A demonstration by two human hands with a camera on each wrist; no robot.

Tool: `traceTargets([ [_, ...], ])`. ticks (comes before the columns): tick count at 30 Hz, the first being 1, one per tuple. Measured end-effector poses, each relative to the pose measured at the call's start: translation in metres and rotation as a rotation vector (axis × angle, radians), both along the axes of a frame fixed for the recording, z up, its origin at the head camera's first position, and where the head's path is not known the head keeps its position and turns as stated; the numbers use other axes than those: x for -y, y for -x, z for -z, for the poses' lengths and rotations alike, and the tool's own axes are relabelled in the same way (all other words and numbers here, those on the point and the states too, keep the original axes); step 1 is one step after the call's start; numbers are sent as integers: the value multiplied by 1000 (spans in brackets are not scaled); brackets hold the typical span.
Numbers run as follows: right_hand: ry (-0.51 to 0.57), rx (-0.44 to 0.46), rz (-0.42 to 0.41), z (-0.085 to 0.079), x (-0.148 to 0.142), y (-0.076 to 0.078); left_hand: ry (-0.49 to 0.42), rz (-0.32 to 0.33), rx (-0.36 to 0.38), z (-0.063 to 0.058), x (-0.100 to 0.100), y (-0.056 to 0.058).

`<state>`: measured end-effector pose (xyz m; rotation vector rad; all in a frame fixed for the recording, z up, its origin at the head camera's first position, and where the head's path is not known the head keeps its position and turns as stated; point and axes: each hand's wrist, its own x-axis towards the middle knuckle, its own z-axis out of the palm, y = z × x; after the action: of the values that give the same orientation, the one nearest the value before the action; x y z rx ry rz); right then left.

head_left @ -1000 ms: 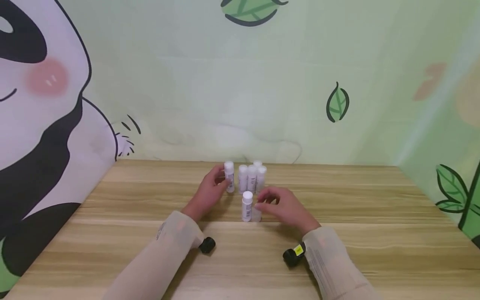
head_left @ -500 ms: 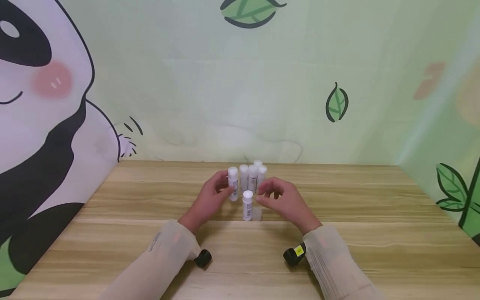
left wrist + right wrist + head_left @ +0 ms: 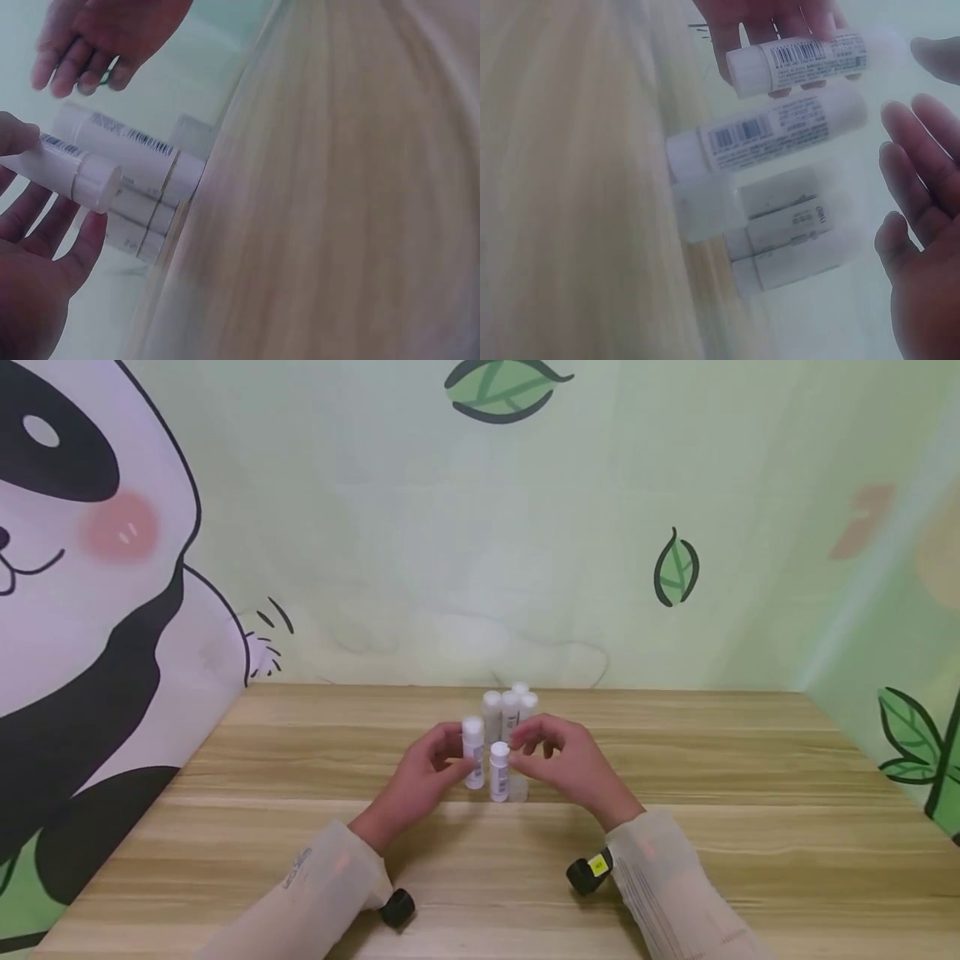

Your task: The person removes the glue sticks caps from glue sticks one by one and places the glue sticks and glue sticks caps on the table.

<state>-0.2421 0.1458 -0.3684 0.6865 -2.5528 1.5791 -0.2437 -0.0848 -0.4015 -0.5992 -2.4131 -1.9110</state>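
Observation:
In the head view my left hand [image 3: 420, 781] holds a white glue stick [image 3: 472, 742] upright between thumb and fingers. In the left wrist view its base stands off the tabletop. Just right of it, a second glue stick [image 3: 499, 777] with a barcode label stands on the table. A short translucent piece [image 3: 709, 206], like a cap, stands against that one's right side. My right hand [image 3: 566, 764] hovers beside them, fingers loosely bent and thumb apart, holding nothing. Behind, several more glue sticks [image 3: 492, 714] stand close together, partly hidden by my right fingers.
The wood-grain table [image 3: 712, 860] ends at a green backdrop [image 3: 375, 543] printed with a panda and leaves. Small black cameras [image 3: 397, 908] sit at both wrists, below the pale sleeves [image 3: 322, 877].
My left hand has brought its glue stick nearer and to the right, from beside the rear group to beside the front stick. My right hand has barely moved.

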Motion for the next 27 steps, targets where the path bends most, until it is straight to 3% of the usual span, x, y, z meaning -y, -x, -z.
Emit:
traceTargets([
  [11, 43, -44, -33, -7, 1, -5, -45, 61, -11, -9, -12, -15],
  [20, 86, -50, -43, -12, 8, -10, -57, 117, -42, -8, -18, -19],
  [27, 105, -14, -13, -11, 10, -11, -35, 112, -46, -8, -24, -21],
])
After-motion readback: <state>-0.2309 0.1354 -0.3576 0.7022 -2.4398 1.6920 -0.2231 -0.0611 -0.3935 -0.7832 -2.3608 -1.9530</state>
